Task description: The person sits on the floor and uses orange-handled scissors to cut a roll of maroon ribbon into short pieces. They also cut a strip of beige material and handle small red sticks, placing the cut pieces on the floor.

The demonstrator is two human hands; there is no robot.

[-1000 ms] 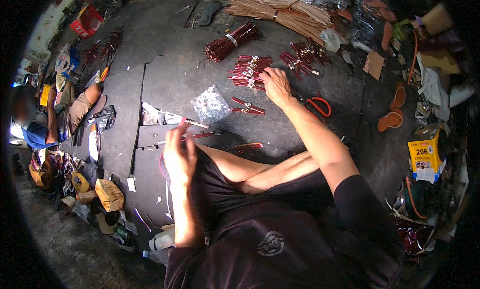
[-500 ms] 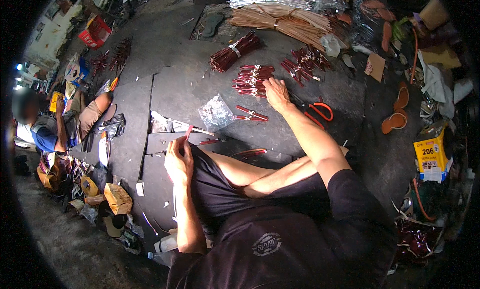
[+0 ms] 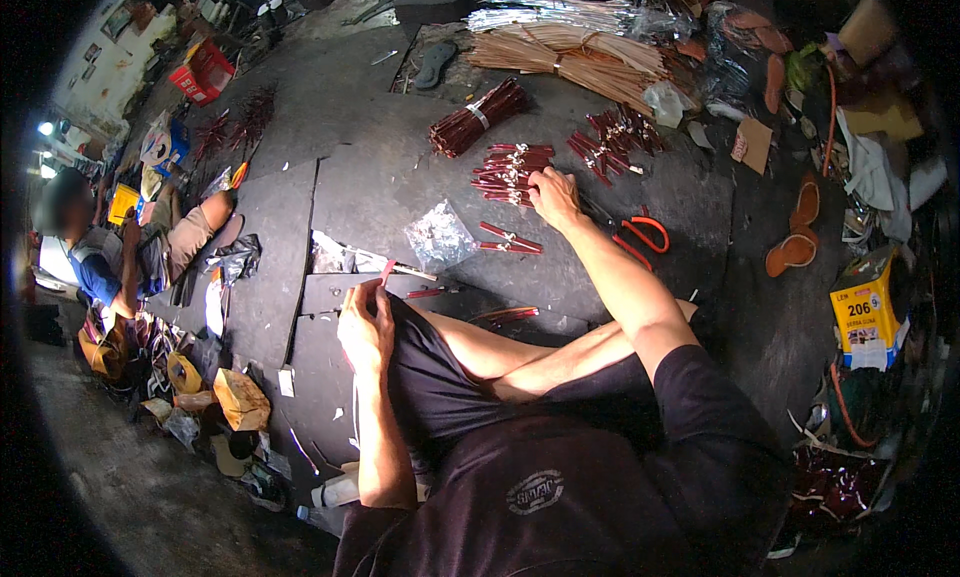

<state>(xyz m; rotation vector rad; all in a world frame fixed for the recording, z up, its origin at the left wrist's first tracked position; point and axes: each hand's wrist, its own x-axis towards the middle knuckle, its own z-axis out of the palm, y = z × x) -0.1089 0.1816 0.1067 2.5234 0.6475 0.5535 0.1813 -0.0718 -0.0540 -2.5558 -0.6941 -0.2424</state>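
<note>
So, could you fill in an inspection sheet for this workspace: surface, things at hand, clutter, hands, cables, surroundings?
Surface: dark floor, littered with small scraps.
Things at hand: pile of dark red strips with pale bits; clear plastic bag.
Clutter: orange-handled tool; orange sandals.
Hands: left hand pinches a reddish strip; right hand at the pile's right side, grip unclear.
Cables: orange cord at right; whether a cable, unclear.
Surroundings: seated person at left; yellow box at right.

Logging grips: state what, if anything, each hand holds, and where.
Left hand: a red strip, near its far end. Right hand: at maroon strips; grip unclear.
</note>
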